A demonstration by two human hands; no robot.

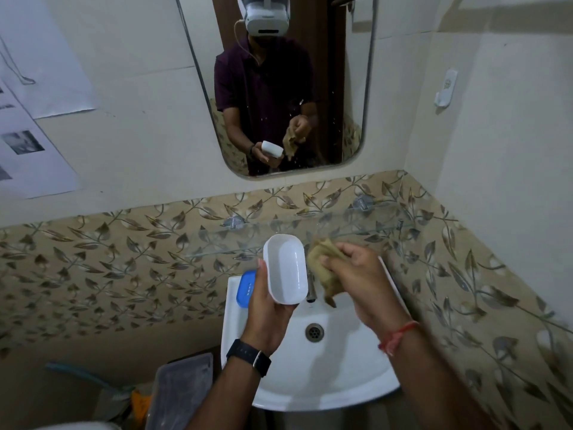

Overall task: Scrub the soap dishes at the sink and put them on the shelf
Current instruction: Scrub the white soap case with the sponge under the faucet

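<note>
Above the sink [325, 377], our left hand [266, 311] — fingers curled — grips a smooth, rounded white plastic soap dish [286, 271]; our right hand [362, 277], fingers clenched, bunches a crumpled tan cloth [322, 254].

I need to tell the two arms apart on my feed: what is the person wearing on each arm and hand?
The left hand is bare, with a black watch at its wrist. The right hand is bare too, with a red-orange thread band tied round its wrist. No gloves, and no sleeves reach either forearm; the mirror shows a dark short-sleeved shirt.
</note>
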